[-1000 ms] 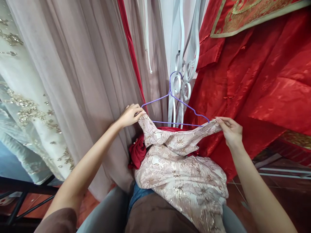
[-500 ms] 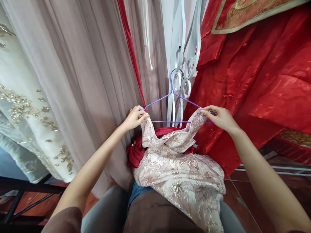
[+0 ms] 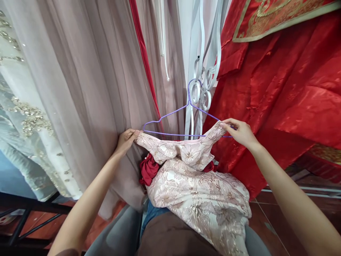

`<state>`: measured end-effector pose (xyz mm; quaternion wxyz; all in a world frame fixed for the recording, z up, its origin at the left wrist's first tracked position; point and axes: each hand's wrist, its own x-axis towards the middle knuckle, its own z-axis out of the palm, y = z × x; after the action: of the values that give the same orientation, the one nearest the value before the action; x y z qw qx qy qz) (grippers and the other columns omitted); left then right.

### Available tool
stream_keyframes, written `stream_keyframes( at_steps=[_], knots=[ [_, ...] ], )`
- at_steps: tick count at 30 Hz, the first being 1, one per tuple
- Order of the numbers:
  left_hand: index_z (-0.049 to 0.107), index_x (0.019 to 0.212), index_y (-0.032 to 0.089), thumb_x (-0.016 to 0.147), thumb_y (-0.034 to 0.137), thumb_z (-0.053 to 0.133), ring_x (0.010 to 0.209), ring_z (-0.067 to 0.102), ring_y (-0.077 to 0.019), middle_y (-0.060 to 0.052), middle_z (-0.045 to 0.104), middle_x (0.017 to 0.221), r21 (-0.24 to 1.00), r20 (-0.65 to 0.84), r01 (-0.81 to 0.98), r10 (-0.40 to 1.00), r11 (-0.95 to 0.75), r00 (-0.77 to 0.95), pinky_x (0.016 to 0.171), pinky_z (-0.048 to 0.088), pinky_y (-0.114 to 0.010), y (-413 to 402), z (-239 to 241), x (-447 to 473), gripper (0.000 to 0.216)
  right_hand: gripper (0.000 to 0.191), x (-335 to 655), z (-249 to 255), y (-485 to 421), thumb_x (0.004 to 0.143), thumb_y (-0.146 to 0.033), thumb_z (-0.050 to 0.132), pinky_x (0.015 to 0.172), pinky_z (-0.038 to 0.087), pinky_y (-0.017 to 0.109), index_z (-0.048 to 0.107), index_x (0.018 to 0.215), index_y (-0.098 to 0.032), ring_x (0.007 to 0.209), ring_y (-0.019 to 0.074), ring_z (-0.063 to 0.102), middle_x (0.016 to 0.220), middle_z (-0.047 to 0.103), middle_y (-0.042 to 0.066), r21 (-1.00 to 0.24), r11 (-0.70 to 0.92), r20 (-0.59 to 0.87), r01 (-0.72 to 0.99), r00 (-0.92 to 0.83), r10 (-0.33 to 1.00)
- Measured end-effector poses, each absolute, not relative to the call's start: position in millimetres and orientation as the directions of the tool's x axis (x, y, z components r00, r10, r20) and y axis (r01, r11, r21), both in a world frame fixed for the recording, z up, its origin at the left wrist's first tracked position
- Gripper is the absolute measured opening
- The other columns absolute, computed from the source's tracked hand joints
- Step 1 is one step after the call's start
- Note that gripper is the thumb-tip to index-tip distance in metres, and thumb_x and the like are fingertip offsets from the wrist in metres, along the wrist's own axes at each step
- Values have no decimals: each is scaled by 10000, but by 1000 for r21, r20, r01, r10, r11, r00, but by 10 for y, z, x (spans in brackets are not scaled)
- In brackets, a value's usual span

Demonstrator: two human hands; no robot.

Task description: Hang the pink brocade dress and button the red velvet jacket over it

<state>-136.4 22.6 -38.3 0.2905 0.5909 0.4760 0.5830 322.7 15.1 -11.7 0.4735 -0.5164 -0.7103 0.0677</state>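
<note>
Pinches one strap (image 3: 149, 140) of a pale-pink, gold-patterned brocade dress (image 3: 197, 192) in the fingers of the bare left hand (image 3: 125, 141), just beside the left end of a thin purple wire hanger (image 3: 189, 102). Grasps the other strap (image 3: 214, 133) between thumb and fingers of the right hand (image 3: 239, 133), at the hanger's right arm. Holds the dress below the hanger, beside crumpled dark-red cloth (image 3: 149, 170), facing glossy red satin fabric (image 3: 266, 106) right of the hanger.
</note>
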Motion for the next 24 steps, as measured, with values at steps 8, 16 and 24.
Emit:
stream_keyframes(
  at_steps=[8, 16, 24],
  knots=[
    [645, 784, 154, 619, 553, 725, 810, 658, -182, -93, 726, 892, 846, 521, 215, 843, -489, -135, 766, 492, -285, 384, -167, -1170, 438, 265, 3185, -75, 110, 819, -434, 575, 719, 492, 296, 700, 903, -216, 774, 199, 666, 849, 736, 30, -566, 463, 618, 682, -20, 786],
    [737, 816, 150, 677, 468, 719, 822, 661, -219, -76, 738, 854, 617, 572, 480, 774, -624, 271, 767, 480, -288, 524, 433, -555, 347, 260, 3231, -113, 102, 806, -449, 581, 785, 502, 329, 691, 892, -229, 838, 215, 664, 897, 726, 37, -620, 448, 609, 644, 35, 792],
    [634, 958, 153, 718, 539, 587, 892, 661, -216, -117, 704, 993, 953, 303, 23, 945, -303, -123, 831, 499, -380, 571, -360, -1074, 457, 305, 3601, -1213, 23, 686, -401, 627, 721, 551, 367, 592, 923, -214, 818, 226, 667, 934, 697, 95, -824, 338, 389, 455, 21, 921]
  ],
)
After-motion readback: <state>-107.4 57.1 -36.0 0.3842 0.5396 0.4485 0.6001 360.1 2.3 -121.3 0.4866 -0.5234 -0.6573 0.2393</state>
